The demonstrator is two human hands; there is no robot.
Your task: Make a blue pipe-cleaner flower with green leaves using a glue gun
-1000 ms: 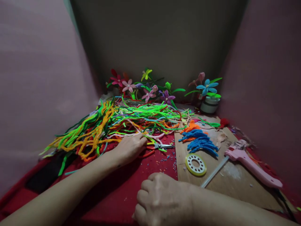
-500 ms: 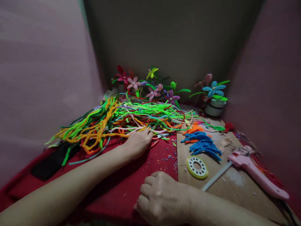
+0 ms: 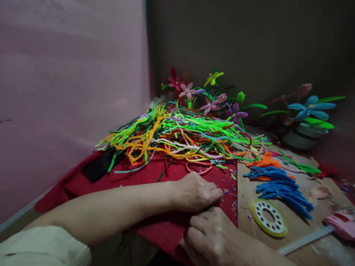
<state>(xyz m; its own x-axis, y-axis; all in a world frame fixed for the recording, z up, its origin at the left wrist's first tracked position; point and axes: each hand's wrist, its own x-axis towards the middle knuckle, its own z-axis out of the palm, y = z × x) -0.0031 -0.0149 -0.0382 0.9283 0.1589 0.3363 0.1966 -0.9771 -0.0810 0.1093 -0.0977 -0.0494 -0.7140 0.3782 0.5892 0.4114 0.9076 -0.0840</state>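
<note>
My left hand (image 3: pixel 197 192) is closed over the red cloth, its fingertips turned away so that anything in them is hidden. Just below and nearly touching it, my right hand (image 3: pixel 212 234) is curled too, and its fingers hide whatever they pinch. Beyond the left hand lie scissors (image 3: pixel 200 170) with red-orange handles, apart from it. Behind them spreads a tangled heap of fuzzy pipe cleaners (image 3: pixel 199 129) in green, orange, white and other colours.
On the wooden board (image 3: pixel 246 207) lie blue pipe-cleaner pieces (image 3: pixel 283 188), orange pieces (image 3: pixel 267 160), a yellow-and-white tape spool (image 3: pixel 269 218) and a pink glue gun (image 3: pixel 344 223). A black object (image 3: pixel 97 168) lies left. Pipe-cleaner flowers (image 3: pixel 210 105) and a potted blue flower (image 3: pixel 312 107) stand behind.
My left hand has drawn back from the pipe cleaners and scissors to beside my right hand, uncovering the scissors. The view has swung left, shifting everything rightward.
</note>
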